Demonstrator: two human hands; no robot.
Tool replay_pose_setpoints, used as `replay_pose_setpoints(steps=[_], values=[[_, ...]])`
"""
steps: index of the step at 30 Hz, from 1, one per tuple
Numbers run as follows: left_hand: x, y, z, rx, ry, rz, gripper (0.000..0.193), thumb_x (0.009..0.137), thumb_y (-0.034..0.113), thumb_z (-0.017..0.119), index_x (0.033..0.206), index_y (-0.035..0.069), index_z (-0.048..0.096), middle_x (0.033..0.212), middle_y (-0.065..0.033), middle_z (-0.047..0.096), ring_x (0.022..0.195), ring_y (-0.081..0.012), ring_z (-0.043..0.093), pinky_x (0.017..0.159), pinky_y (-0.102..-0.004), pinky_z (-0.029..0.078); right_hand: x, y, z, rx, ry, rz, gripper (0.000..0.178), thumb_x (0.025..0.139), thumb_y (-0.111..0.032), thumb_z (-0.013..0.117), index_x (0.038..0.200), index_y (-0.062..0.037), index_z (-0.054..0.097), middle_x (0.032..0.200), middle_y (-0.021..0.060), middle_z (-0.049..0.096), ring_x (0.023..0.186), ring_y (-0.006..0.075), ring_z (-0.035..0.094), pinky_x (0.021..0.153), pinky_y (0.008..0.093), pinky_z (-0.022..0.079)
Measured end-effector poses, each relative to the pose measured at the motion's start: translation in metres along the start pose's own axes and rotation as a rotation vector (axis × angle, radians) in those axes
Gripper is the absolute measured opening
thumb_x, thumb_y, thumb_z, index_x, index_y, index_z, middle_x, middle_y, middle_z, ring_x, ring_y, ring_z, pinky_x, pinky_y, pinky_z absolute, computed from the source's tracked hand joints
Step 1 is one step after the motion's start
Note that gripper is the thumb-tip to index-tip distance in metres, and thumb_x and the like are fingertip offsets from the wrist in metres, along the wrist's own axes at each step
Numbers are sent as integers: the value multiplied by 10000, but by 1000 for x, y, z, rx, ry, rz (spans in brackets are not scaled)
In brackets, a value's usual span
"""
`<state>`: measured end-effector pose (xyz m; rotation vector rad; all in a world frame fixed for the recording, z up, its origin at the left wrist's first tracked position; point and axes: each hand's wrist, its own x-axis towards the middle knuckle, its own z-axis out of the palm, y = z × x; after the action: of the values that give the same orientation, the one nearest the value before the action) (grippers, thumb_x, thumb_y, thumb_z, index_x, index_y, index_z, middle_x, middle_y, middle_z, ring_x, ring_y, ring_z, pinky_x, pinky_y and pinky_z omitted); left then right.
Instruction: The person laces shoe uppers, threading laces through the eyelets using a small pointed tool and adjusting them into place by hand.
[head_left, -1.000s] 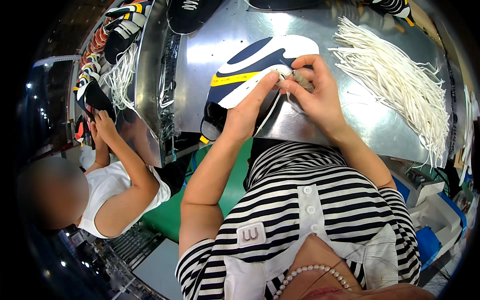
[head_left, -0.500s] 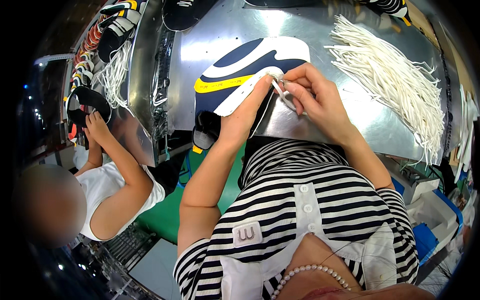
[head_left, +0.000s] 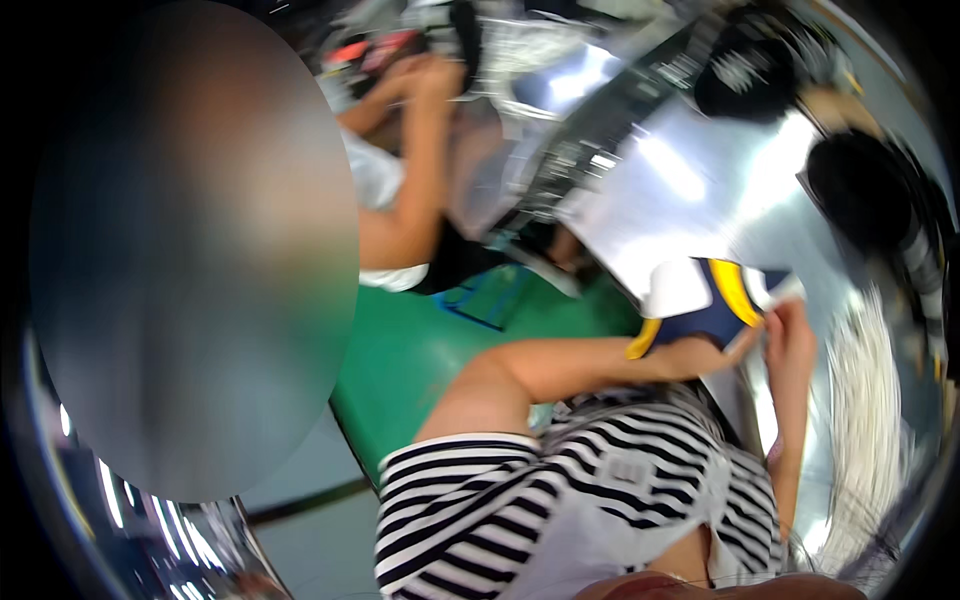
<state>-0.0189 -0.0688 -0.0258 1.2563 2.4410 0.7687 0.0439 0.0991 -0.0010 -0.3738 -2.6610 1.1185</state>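
Beyond the striped shirt (head_left: pixel 640 430), we see the left hand (head_left: pixel 712 355) clamped on the navy, white and yellow shoe upper (head_left: pixel 700 318), which covers part of this hand near the edge of the metal table (head_left: pixel 715 215). The right hand (head_left: pixel 790 335) is at the upper's right end, but we cannot tell if it pinches; farther, blur hides what the co-worker's hands (head_left: pixel 430 82) hold.
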Motion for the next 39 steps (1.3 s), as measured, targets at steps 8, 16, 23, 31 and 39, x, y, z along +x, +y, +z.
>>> replay_pose_setpoints(steps=[8, 16, 23, 31, 39], values=[[26, -25, -68, -1326, 135, -234, 326, 915, 282, 654, 1088, 6, 638, 915, -71, 699, 845, -150, 665, 779, -268, 533, 18, 7, -39, 252, 262, -148, 314, 930, -75, 582, 1220, 35, 529, 955, 59, 647, 841, 179, 616, 764, 307, 468], [29, -44, -78, -827, 0, -195, 378, 905, 462, 610, 1000, 105, 691, 780, -118, 684, 735, -254, 667, 701, -345, 521, 52, 67, -14, 624, 121, 258, 330, 908, -178, 645, 1165, 16, 578, 969, 22, 592, 831, 97, 538, 744, 229, 433], [19, -61, -64, -56, 77, 144, 374, 779, 303, 662, 1136, 191, 652, 951, -127, 684, 871, -314, 662, 734, -419, 537, 53, 10, -18, 327, 395, 29, 245, 967, -184, 579, 1162, -36, 589, 1059, 31, 596, 935, 122, 548, 813, 243, 435], [40, -37, -111, -464, 93, -144, 270, 857, 257, 698, 1030, 49, 714, 772, -108, 688, 706, -162, 651, 697, -276, 502, 49, -40, 0, 256, 174, 90, 204, 893, -176, 682, 999, -3, 700, 769, -4, 665, 621, 35, 525, 543, 221, 407], [39, -11, -95, 25, 352, 219, 227, 850, 266, 706, 975, 77, 703, 704, -140, 652, 619, -313, 636, 572, -374, 484, 22, -30, -23, 664, -37, 314, 168, 892, -173, 680, 929, -9, 688, 713, -38, 591, 659, 30, 510, 588, 181, 378]])
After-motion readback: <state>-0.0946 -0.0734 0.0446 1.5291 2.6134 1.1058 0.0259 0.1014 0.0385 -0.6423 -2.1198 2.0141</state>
